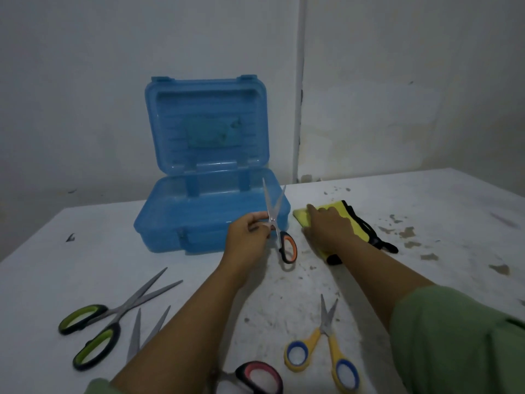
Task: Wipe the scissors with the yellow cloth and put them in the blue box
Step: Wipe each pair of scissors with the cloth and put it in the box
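A pair of orange-handled scissors (pixel 277 223) is held upright in front of the blue box (pixel 210 211), its long axis running near to far, with the blades spread in a narrow V pointing up and away and the orange and black handle loop hanging low toward the worktop (pixel 85 228). The scissors are pinched near the pivot by the fingers (pixel 260 218) of the left hand (pixel 250 237), which are clenched around the blades. The right hand (pixel 329 226) is laid flat, fingers released and spread, on the yellow cloth (pixel 335 211), which lies on the worktop just right of the box and is edged in black. The blue box stands open, its lid raised toward the far wall. Four other pairs lie on the near worktop: green-handled scissors (pixel 108 322) at the left with blades pointing far right, a pair of grey blades (pixel 139 334) partly hidden by the left forearm, pink-handled scissors (pixel 255 376) at the near edge, and yellow-handled scissors (pixel 324 345) with tips pointing far. No brand or writing can be read anywhere.
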